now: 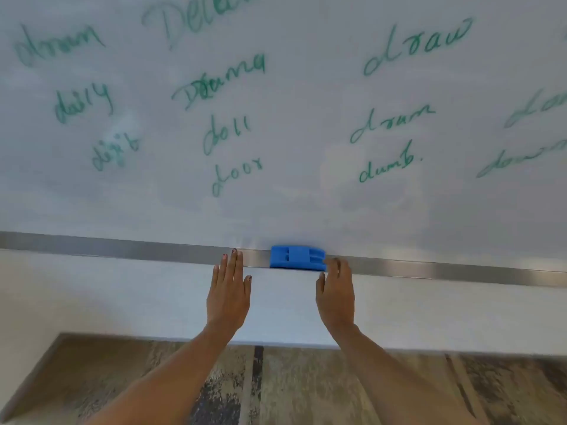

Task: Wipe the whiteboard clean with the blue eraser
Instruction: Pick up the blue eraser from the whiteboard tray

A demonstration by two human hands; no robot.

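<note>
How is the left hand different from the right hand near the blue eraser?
The left hand has straight fingers laid flat, while the right hand has fingertips bent a little. The left hand is apart from the blue eraser, but the right hand reaches its right end, maybe touching it. Both are bare, point up at the metal ledge, and neither grips the blue eraser yet.

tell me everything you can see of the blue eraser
The blue eraser is a bright blue block, plastic by its look, with moulded grooves across its top. It lies lengthwise on the metal ledge under the whiteboard, not yet lifted. Fingers of the right hand are at its right end; whether they touch is unclear. The left hand is apart, to its left.
</note>
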